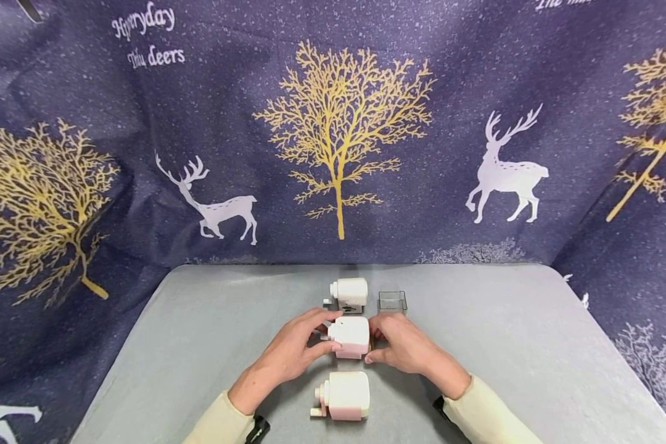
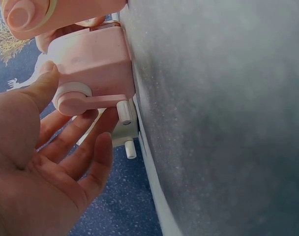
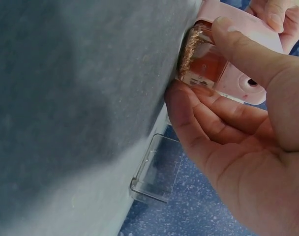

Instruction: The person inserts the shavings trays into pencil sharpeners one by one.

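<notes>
A pink-and-white crank pencil sharpener stands mid-table between both hands. My left hand holds its crank side, thumb on the near face and fingers behind, beside the pink crank in the left wrist view. On the opposite side, my right hand grips a transparent shavings drawer between thumb and fingers. Brown shavings lie inside the drawer, which sits at the sharpener's opening; how far in it is I cannot tell.
Nearer me stands another pink-and-white sharpener, its crank to the left. Behind the held one is a white sharpener. A loose transparent drawer lies to that one's right. A dark deer-print cloth hangs along the grey table's far edge.
</notes>
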Demonstrator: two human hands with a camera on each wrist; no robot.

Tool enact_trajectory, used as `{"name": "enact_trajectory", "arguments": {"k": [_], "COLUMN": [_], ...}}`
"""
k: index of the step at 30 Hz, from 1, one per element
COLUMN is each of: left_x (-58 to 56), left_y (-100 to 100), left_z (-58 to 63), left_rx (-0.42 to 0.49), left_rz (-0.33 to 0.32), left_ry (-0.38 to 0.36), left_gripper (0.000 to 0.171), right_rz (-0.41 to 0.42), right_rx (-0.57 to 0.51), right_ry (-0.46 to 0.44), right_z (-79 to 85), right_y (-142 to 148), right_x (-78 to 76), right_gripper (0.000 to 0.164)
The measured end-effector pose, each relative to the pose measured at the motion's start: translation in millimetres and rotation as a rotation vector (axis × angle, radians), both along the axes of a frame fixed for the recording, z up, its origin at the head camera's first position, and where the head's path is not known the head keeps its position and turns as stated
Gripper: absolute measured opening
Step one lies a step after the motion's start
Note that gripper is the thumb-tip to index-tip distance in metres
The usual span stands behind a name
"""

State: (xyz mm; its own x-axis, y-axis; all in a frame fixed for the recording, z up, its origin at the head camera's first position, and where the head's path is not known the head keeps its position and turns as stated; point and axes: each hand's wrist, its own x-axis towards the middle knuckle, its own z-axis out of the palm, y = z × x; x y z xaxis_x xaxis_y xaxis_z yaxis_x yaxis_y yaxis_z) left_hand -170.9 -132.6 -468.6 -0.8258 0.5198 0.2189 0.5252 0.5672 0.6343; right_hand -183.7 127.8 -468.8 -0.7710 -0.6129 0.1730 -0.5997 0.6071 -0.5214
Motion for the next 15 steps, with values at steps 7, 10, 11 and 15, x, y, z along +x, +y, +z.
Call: {"name": "enact_trajectory", "arguments": {"k": [7, 10, 11, 15], "left_x": [0.2, 0.0, 0.1, 0.0], "left_y": [-0.3, -0.4, -0.5, -0.7], "left_z": [0.7, 0.7, 0.8, 0.3], "left_rx": [-0.001, -0.003, -0.004, -0.006], "left_rz": [0.002, 0.002, 0.002, 0.003], "left_ry": [-0.013, -0.012, -0.013, -0.015], "left_gripper": [0.058, 0.059, 0.059, 0.059], "right_rz": [-0.011, -0.018, -0.021, -0.027], "right_rx": [0.009, 0.014, 0.018, 0.017], "right_ry": [-0.01, -0.017, -0.019, -0.024], "right_z": [0.0, 0.7, 1.0, 1.3], "right_y": [-1.2, -2.1, -2.4, -3.4], "right_x": [0.7, 1.1, 1.3, 1.3], "right_gripper": [0.031, 0.032, 0.032, 0.032]}}
